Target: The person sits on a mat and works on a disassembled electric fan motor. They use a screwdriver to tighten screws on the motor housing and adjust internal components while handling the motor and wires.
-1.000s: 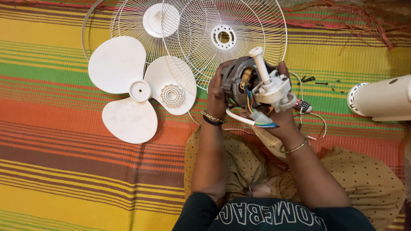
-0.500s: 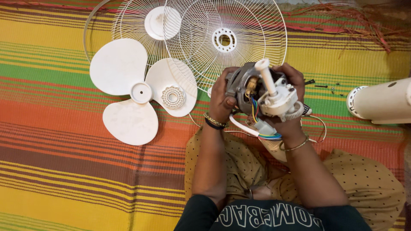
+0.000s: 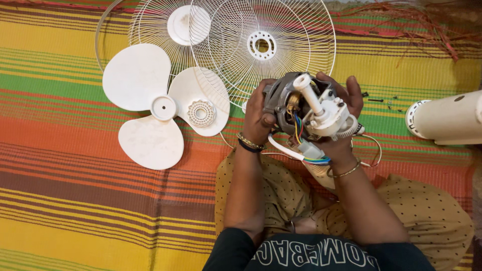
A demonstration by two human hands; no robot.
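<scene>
Motor: the grey metal fan motor with a white plastic gearbox and shaft (image 3: 306,108) is held up off the floor, above the person's lap, shaft end turned towards the camera, likely so that its wiring and gear side can be looked over.
Left hand: the left hand (image 3: 258,115) wraps the motor's left flank; its fingers (image 3: 267,120) are clenched on the grey casing, thumb on the near face.
Right hand: the right hand (image 3: 346,100) cups the motor from the far right side, fingers curled over the top edge and grasping the white gearbox part, so the motor sits between both palms.
Wires: a bundle of coloured wires with a white connector (image 3: 309,150) hangs from the motor's underside to the right wrist.
Blade: the white three-bladed plastic fan blade (image 3: 150,105) lies flat on the striped mat, well apart to the left.
Grilles: two white wire fan guards (image 3: 301,40) lie overlapping just beyond the motor.
Stand part: a cream plastic fan housing (image 3: 447,120) lies at the right.
Floor: striped multicoloured woven mat (image 3: 60,165) under everything.
</scene>
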